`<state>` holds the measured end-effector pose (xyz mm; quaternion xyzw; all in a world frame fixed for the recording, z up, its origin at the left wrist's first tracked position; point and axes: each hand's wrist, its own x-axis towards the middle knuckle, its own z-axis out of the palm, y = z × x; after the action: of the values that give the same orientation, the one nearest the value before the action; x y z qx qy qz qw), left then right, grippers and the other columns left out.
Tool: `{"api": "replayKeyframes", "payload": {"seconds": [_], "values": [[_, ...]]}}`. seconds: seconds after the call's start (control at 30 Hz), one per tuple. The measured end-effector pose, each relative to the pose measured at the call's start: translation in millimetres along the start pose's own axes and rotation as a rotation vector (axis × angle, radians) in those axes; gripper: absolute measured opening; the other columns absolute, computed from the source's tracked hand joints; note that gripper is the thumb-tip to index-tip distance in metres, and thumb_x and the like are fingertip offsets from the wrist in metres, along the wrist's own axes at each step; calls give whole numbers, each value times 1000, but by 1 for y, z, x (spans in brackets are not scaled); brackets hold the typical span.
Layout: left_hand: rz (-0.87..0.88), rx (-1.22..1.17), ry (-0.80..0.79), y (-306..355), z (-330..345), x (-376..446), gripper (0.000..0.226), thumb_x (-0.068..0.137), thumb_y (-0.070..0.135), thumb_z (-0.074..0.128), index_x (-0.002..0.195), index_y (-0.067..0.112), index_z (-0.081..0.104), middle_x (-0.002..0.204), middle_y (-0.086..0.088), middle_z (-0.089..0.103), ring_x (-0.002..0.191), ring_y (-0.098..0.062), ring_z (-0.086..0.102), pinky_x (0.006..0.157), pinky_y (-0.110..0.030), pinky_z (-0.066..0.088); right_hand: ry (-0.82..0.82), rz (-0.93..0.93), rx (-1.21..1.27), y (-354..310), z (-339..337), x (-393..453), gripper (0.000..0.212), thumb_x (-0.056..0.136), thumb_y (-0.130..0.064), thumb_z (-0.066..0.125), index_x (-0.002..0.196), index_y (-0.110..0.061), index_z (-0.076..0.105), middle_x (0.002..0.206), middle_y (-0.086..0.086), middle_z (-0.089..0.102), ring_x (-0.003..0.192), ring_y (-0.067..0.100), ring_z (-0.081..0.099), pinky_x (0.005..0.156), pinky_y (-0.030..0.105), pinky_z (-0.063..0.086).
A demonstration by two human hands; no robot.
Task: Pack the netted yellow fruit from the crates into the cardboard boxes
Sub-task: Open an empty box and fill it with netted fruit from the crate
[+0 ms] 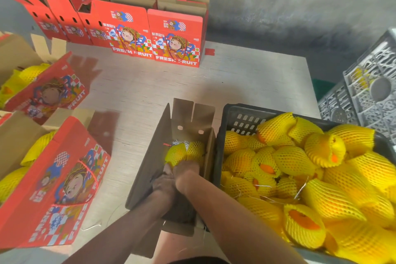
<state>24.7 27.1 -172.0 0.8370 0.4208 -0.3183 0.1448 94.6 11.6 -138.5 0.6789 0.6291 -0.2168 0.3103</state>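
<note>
Your two hands reach down together into the open cardboard box [171, 156] at the near centre of the bench [235, 75], set just left of the black crate [233, 118] so each transfer is short. The left hand [164, 184] and right hand [186, 172] press side by side against the netted yellow fruit [184, 153] already lying in the far end of the box, apparently seating them snugly. The fingers are buried among the nets, so you cannot tell whether either grip is apart or clamped on a fruit.

The crate, touching the box's right wall, is heaped with more netted fruit [310, 169], so much packing remains. At left, two red printed boxes [64, 178] already show fruit inside. Empty red boxes [175, 36] stand in a row at the far edge, flaps up, ready for filling. A grey crate [368, 92] sits at far right.
</note>
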Motion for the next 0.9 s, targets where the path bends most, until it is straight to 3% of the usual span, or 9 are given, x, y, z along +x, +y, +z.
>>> {"api": "replayKeyframes", "payload": {"seconds": [0.07,0.2,0.3,0.47,0.53,0.6,0.67,0.77,0.9], "values": [[-51,-48,4,-1,-1,2,64,108,29,43,157,8,8,150,-10,50,137,-25,52,106,-33,43,-7,-19,1,1,-3,-5,48,108,-17,46,155,-17,36,142,10,56,135,30,51,108,41,46],[-51,23,25,2,0,3,50,108,29,42,153,8,36,151,-4,47,140,-23,49,107,-36,46,161,-60,-10,11,-22,-31,33,105,-24,54,138,-23,57,130,4,62,125,27,59,95,37,47],[-89,14,137,4,5,3,48,104,24,47,148,10,35,136,-3,44,125,-23,61,94,-39,56,439,-101,190,42,-33,-60,25,102,-34,56,121,-19,64,116,3,67,108,25,65,83,37,50],[-48,48,162,6,0,4,70,100,1,48,158,8,9,165,-27,6,115,-31,67,83,-41,57,1018,151,474,119,-21,-100,17,105,-28,53,109,-16,65,106,-1,59,86,10,53,70,24,46],[-44,65,104,6,1,3,73,103,1,43,161,7,0,167,-26,-8,126,-30,60,91,-39,55,883,298,530,151,-5,-102,24,104,-23,55,126,-15,60,125,4,58,101,17,61,76,26,54],[-61,35,45,5,-3,-4,81,102,3,47,163,12,-7,167,-22,-16,137,-30,51,104,-38,50,496,262,538,174,12,-96,65,97,-26,67,155,-19,36,159,10,37,135,30,52,100,37,52],[-80,-68,44,2,-13,-17,88,100,15,58,163,17,-3,169,-18,-13,142,-30,46,110,-39,44,213,206,465,180,21,-85,105,87,-37,80,164,-28,9,171,9,14,145,37,42,108,45,49],[-66,-365,233,0,-20,-35,68,96,48,63,151,24,33,161,-11,28,129,-31,57,102,-41,48,314,294,275,158,38,-55,106,90,-51,74,163,-26,1,168,17,18,131,39,56,91,43,58],[-8,-649,432,2,-24,-54,26,95,48,64,114,31,58,126,3,60,108,-24,64,88,-38,51,469,380,194,139,51,-24,94,93,-59,64,160,-24,8,159,17,30,118,34,60,72,39,56]]}}
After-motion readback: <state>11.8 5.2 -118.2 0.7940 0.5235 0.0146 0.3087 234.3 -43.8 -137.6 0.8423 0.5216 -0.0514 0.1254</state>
